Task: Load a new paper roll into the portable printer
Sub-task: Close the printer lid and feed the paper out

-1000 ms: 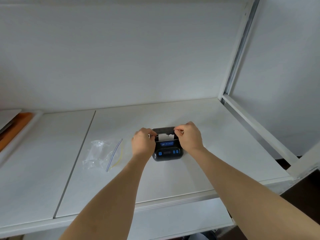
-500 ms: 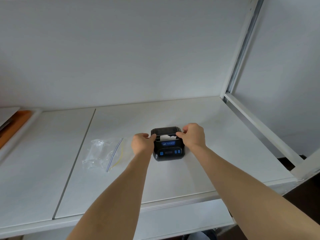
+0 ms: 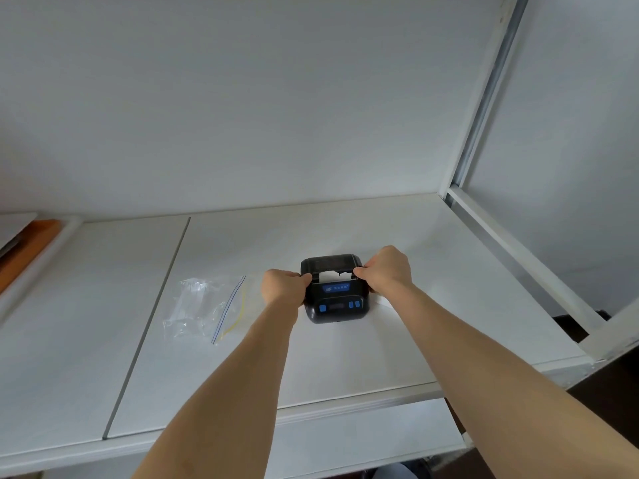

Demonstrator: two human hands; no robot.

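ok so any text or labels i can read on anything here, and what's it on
Blue label on the portable printer, just below the paper opening: light characters and a small logo, too blurred to read.
Blue buttons on the printer's front: markings too small to tell.
Clear zip bag: no print visible.
Nothing else carries readable text.

- A small black portable printer (image 3: 337, 299) with blue buttons sits on a white table (image 3: 345, 368), its lid (image 3: 331, 262) raised at the back.
- The left hand (image 3: 281, 286) grips the printer's left side, fingers curled.
- The right hand (image 3: 387, 269) grips the right side the same way.
- White paper (image 3: 330, 276) shows in the open compartment.
- A clear zip bag (image 3: 204, 307) lies to the left, apart from the printer.
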